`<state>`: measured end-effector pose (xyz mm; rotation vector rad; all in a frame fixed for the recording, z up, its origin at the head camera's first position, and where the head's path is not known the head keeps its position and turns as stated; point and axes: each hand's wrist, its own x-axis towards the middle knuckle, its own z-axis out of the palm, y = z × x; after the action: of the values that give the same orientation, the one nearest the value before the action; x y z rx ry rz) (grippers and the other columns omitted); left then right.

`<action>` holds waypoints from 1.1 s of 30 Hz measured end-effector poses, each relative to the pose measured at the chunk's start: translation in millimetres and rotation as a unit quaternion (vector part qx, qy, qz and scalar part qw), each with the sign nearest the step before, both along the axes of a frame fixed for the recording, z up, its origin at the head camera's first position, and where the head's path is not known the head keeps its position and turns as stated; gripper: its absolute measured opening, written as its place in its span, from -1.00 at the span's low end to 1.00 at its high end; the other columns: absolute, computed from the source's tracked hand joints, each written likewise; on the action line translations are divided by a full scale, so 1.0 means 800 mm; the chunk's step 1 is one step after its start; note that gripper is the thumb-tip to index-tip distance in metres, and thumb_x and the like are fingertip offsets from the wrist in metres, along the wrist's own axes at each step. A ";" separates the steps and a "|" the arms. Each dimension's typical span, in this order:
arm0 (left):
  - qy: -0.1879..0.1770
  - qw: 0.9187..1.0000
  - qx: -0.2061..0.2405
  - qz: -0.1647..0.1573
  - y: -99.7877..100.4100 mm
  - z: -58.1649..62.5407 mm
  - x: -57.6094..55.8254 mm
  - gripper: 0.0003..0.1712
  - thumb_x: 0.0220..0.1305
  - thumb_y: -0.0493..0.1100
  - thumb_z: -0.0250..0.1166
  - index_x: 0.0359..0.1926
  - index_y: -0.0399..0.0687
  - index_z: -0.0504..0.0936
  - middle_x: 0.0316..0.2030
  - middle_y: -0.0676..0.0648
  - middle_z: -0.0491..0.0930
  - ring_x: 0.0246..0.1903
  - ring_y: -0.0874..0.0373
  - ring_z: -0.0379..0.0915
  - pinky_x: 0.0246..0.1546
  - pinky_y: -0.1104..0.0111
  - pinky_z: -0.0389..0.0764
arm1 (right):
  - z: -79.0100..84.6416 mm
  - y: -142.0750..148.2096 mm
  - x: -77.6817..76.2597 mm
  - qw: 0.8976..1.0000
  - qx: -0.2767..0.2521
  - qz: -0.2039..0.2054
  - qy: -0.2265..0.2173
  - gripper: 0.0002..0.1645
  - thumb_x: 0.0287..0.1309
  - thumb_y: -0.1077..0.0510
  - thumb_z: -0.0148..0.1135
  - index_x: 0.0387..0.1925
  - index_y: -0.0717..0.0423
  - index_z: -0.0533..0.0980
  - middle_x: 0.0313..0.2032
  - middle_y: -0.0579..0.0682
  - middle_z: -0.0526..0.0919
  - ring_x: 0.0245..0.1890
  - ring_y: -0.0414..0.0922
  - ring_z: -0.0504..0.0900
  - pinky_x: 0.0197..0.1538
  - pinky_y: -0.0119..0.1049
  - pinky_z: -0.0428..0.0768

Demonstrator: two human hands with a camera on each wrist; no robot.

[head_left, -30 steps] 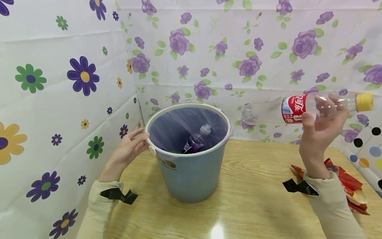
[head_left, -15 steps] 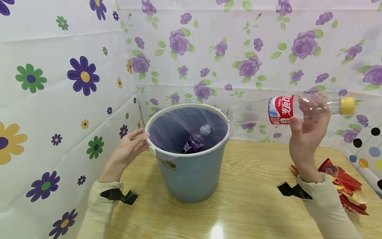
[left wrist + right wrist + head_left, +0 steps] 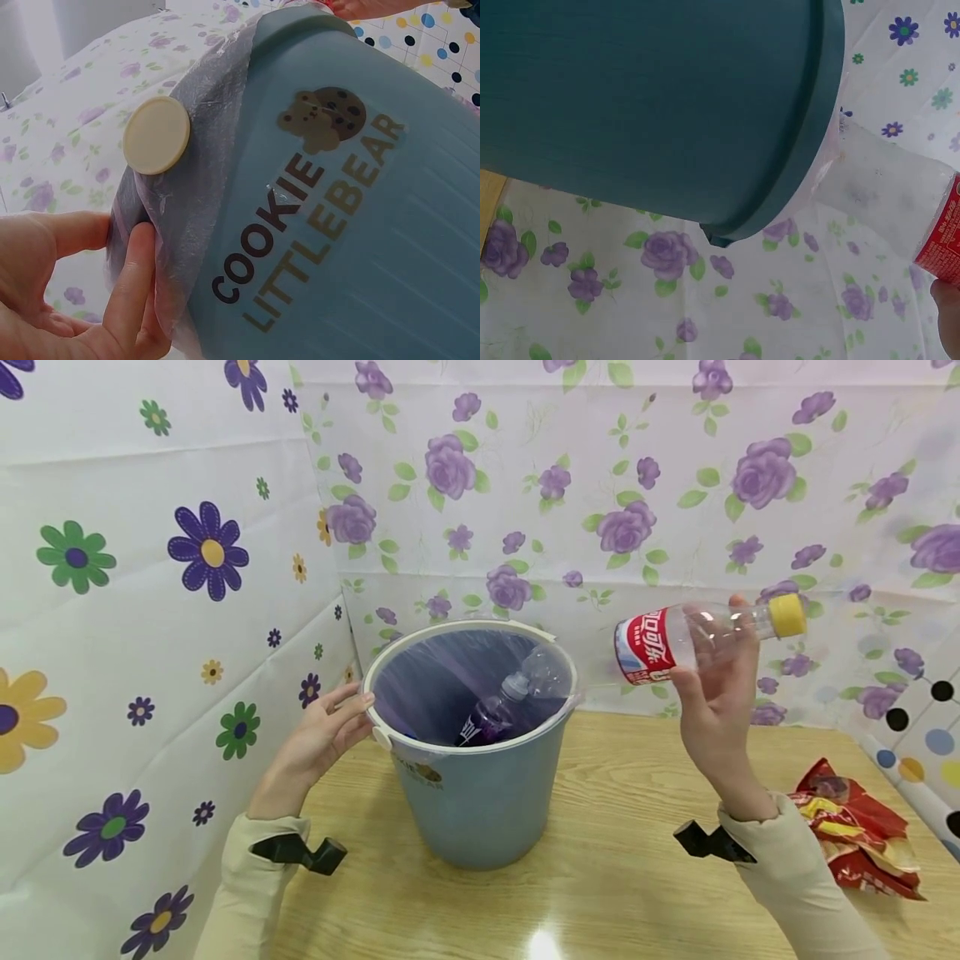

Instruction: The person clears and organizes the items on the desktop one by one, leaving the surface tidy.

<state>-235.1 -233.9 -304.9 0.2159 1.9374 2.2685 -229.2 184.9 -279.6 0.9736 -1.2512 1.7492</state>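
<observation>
A blue-grey trash bin (image 3: 483, 802) with a cream rim stands on the table, lined with a thin clear bag (image 3: 210, 142). At its left rim my left hand (image 3: 322, 735) pinches the edge and liner between thumb and fingers. My right hand (image 3: 716, 718) grips a clear plastic bottle (image 3: 647, 645) with a red label and a yellow cap. The bottle lies nearly level, cap to the right and slightly higher, its base overlapping the bin's opening. Inside the bin leans a purple drink bottle (image 3: 491, 718) with a pale cap; its lower part is hidden.
Crumpled red snack packets (image 3: 858, 831) lie on the wooden table (image 3: 637, 860) at the right, beyond the right forearm. Flower-printed sheets (image 3: 525, 485) rise behind and at the left. A dotted sheet (image 3: 926, 739) borders the right side.
My right hand has carried the clear bottle leftward, and its base has moved from right of the bin to over the opening. My left hand has stayed at the rim.
</observation>
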 end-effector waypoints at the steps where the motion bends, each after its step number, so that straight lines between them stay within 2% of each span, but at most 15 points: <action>1: 0.000 1.000 0.001 -0.001 0.000 0.000 0.000 -0.17 0.40 -0.18 0.13 0.48 -0.34 -0.13 -0.06 0.07 0.54 -0.13 0.35 0.61 -0.05 0.57 0.62 | -0.001 -0.002 0.000 1.000 0.012 0.002 -0.004 0.02 0.14 0.15 0.35 0.44 0.28 -0.05 0.22 0.17 0.41 0.30 0.04 0.36 0.34 -0.30 0.43; 7: 0.002 1.000 0.003 -0.004 -0.002 0.000 0.001 -0.13 0.41 -0.17 0.12 0.49 -0.34 -0.18 -0.06 0.09 0.54 -0.11 0.37 0.60 -0.03 0.59 0.60 | -0.007 -0.011 -0.003 0.995 0.094 0.029 -0.029 0.02 0.26 0.15 0.21 0.51 0.16 -0.20 0.30 0.14 0.32 0.34 0.00 0.35 0.25 -0.37 0.52; 10: 0.001 1.000 -0.001 -0.002 -0.001 0.001 0.002 -0.10 0.40 -0.15 0.13 0.50 -0.32 -0.23 -0.03 0.08 0.51 -0.10 0.38 0.59 -0.02 0.59 0.60 | -0.008 -0.015 -0.005 0.986 0.156 0.036 -0.047 -0.04 0.32 0.24 0.12 0.52 0.09 -0.22 0.33 0.07 0.30 0.33 -0.08 0.36 0.22 -0.43 0.53; 12: -0.001 1.000 -0.004 0.000 -0.001 0.001 0.001 -0.09 0.40 -0.14 0.13 0.50 -0.31 -0.24 -0.01 0.07 0.49 -0.11 0.38 0.59 -0.03 0.59 0.60 | -0.008 -0.019 -0.006 0.976 0.205 0.028 -0.065 -0.06 0.33 0.33 0.06 0.53 0.04 -0.23 0.33 0.05 0.29 0.29 -0.15 0.38 0.18 -0.49 0.53; 14: -0.002 1.000 -0.006 0.001 -0.001 0.001 0.000 -0.09 0.40 -0.14 0.14 0.50 -0.30 -0.24 -0.02 0.07 0.49 -0.11 0.38 0.59 -0.03 0.59 0.60 | -0.008 -0.022 -0.006 0.963 0.258 0.008 -0.082 -0.04 0.31 0.41 0.03 0.53 0.00 -0.24 0.34 0.08 0.28 0.27 -0.17 0.40 0.18 -0.52 0.52; 16: -0.005 1.000 -0.004 0.001 0.000 0.001 0.000 -0.10 0.40 -0.15 0.14 0.50 -0.29 -0.22 -0.03 0.07 0.51 -0.12 0.38 0.59 -0.04 0.59 0.61 | -0.007 -0.026 -0.005 0.944 0.313 -0.017 -0.103 -0.03 0.32 0.42 0.01 0.54 -0.03 -0.25 0.36 0.13 0.26 0.27 -0.14 0.39 0.19 -0.52 0.51; 18: -0.005 1.000 -0.004 0.001 0.001 0.000 0.000 -0.10 0.40 -0.15 0.14 0.50 -0.29 -0.23 -0.05 0.08 0.52 -0.13 0.38 0.59 -0.05 0.60 0.60 | -0.005 -0.029 -0.004 0.919 0.372 -0.049 -0.121 -0.15 0.38 0.34 -0.02 0.53 -0.02 -0.17 0.40 0.16 0.20 0.35 -0.06 0.32 0.26 -0.36 0.49; 20: -0.005 1.000 -0.004 0.002 0.001 0.000 0.000 -0.10 0.40 -0.15 0.13 0.50 -0.30 -0.23 -0.05 0.08 0.51 -0.13 0.38 0.59 -0.05 0.61 0.60 | -0.004 -0.029 -0.004 0.894 0.421 -0.071 -0.137 -0.23 0.46 0.21 -0.10 0.54 -0.04 -0.17 0.45 0.14 0.12 0.42 0.03 0.21 0.36 -0.13 0.40; 22: -0.002 1.000 -0.006 0.000 0.001 0.000 0.001 -0.09 0.40 -0.15 0.12 0.50 -0.30 -0.25 -0.04 0.07 0.49 -0.12 0.38 0.58 -0.05 0.61 0.60 | -0.005 -0.028 -0.004 0.878 0.448 -0.087 -0.142 -0.31 0.51 0.14 -0.19 0.53 -0.02 -0.15 0.47 0.13 0.08 0.43 0.09 0.18 0.36 0.05 0.35; 23: -0.002 1.000 -0.006 0.001 0.001 0.000 0.001 -0.09 0.40 -0.15 0.12 0.50 -0.30 -0.25 -0.03 0.07 0.49 -0.11 0.38 0.58 -0.05 0.61 0.60 | -0.007 -0.027 -0.005 0.878 0.448 -0.089 -0.142 -0.32 0.51 0.15 -0.20 0.53 -0.01 -0.13 0.47 0.13 0.07 0.42 0.11 0.19 0.36 0.03 0.36; 24: -0.002 1.000 -0.006 0.000 0.001 0.000 0.002 -0.09 0.41 -0.15 0.12 0.50 -0.30 -0.26 -0.03 0.06 0.49 -0.11 0.38 0.58 -0.05 0.61 0.60 | -0.010 -0.025 -0.006 0.884 0.438 -0.092 -0.137 -0.32 0.50 0.19 -0.19 0.53 0.02 -0.13 0.46 0.17 0.09 0.41 0.08 0.21 0.38 -0.06 0.36; 26: -0.001 1.000 -0.006 0.000 0.001 0.000 0.002 -0.09 0.41 -0.15 0.11 0.50 -0.29 -0.26 -0.02 0.06 0.48 -0.10 0.38 0.58 -0.04 0.61 0.60 | -0.016 -0.021 -0.010 0.903 0.400 -0.091 -0.126 -0.30 0.45 0.30 -0.15 0.52 0.07 -0.07 0.39 0.18 0.23 0.29 0.00 0.38 0.26 -0.32 0.49; 29: 0.001 1.000 -0.005 -0.001 0.001 0.000 0.003 -0.11 0.41 -0.15 0.11 0.50 -0.30 -0.23 -0.01 0.06 0.49 -0.09 0.37 0.59 -0.03 0.61 0.60 | -0.022 -0.009 -0.013 0.930 0.335 -0.077 -0.130 -0.34 0.39 0.40 -0.12 0.47 0.13 0.09 0.29 0.03 0.36 0.20 -0.20 0.45 0.14 -0.63 0.46; 33: 0.000 1.000 -0.006 0.000 0.000 0.000 0.003 -0.12 0.41 -0.14 0.11 0.50 -0.29 -0.22 -0.01 0.06 0.49 -0.09 0.37 0.58 -0.03 0.61 0.59 | -0.026 0.016 -0.011 0.945 0.284 -0.062 -0.153 -0.47 0.40 0.39 -0.12 0.37 0.25 0.24 0.20 -0.19 0.43 0.14 -0.30 0.48 0.10 -0.58 0.52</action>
<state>-232.5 -234.1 -304.9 0.2141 1.9492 2.2571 -238.3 197.8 -300.6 0.9207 -2.0464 1.5032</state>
